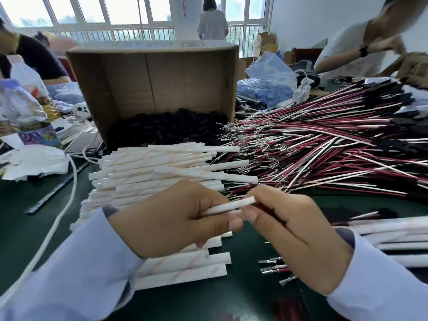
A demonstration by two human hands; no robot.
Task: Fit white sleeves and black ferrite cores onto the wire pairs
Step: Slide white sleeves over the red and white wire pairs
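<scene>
One white tubular sleeve (pixel 229 205) sits pinched in left hand (pixel 166 218), right hand (pixel 294 235) pinches what looks like a dark wire pair (pixel 267 211) at its mouth; threading needs straight feed.

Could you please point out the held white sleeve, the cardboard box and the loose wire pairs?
held white sleeve (pixel 231 206): head view, exposed middle.
cardboard box (pixel 166 82): head view, inner back wall.
loose wire pairs (pixel 312 144): head view, heap's centre.

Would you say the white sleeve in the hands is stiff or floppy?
Probably stiff: the sleeve runs straight beyond the left hand. Likely light, held by a pinch. The pile looks flattened, so rolling seems unlikely.
</scene>
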